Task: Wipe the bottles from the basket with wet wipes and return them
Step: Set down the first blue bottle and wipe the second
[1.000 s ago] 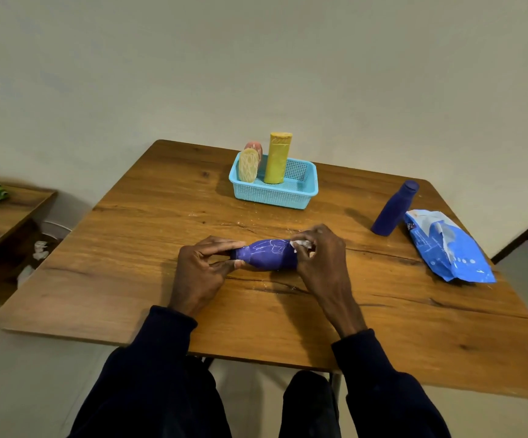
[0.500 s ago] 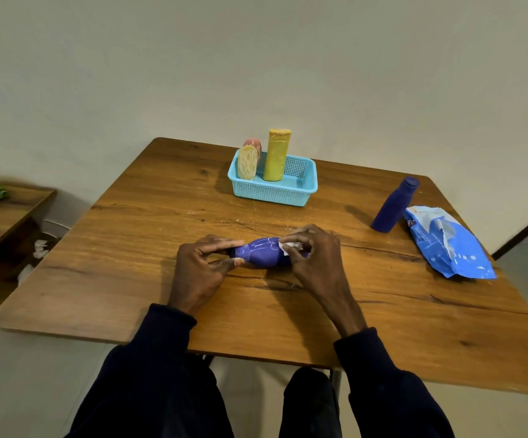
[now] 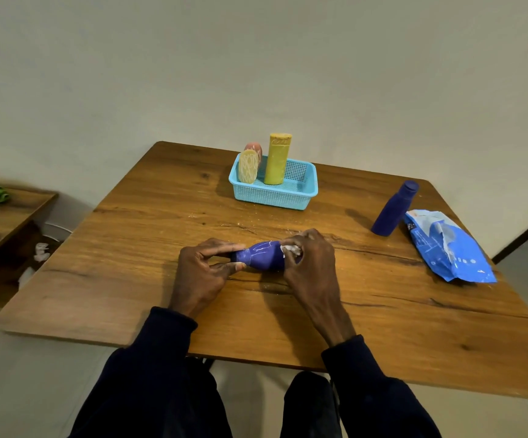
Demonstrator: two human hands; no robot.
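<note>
Purple bottle point(image 3: 264, 256) held sideways over the bench point(image 3: 129, 248).
Left hand point(image 3: 204, 273) pinches its cap end; right hand point(image 3: 311, 260) presses a crumpled wet wipe point(image 3: 290, 249) against its base.

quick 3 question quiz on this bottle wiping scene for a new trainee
1. True or false: the upright dark blue plastic bottle stands inside the light blue plastic mesh basket.
2. How many bottles stand in that basket?
3. Which hand holds the white wet wipe against the purple bottle held sideways? A. left B. right C. neither

Key
1. False: it stands on the wooden table beside the blue wipes pack.
2. Three.
3. B: the right hand; the left hand pinches the bottle's narrow end.
</note>
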